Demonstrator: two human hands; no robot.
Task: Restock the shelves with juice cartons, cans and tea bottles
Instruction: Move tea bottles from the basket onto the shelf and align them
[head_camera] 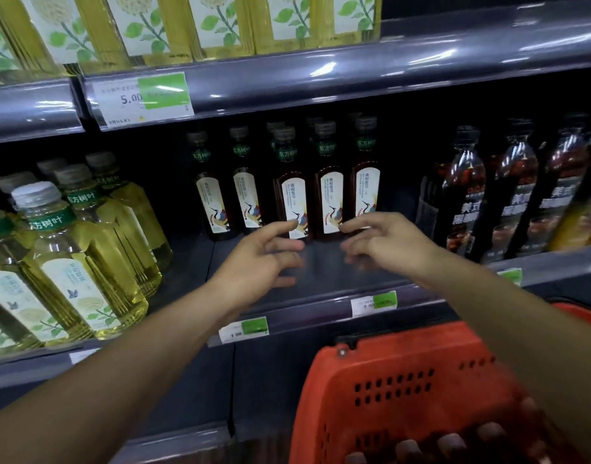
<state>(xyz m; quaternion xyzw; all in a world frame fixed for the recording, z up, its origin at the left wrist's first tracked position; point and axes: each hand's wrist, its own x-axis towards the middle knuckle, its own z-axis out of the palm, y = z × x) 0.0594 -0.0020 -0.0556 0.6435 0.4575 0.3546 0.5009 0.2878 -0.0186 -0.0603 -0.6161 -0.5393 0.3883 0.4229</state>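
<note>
Plastic dark tea bottles (292, 199), full so likely heavy, stiff and smooth, best gripped mid-body; left hand (264, 259) and right hand (384, 242) reach with loosely spread fingers, holding nothing.

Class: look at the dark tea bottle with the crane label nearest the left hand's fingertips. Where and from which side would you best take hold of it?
Probably grip the dark tea bottle around its straight body at label height, coming from the front. It stands upright at the front of its row with bare shelf before it, while neighbours crowd its sides. The left hand and right hand are both open nearby.
</note>
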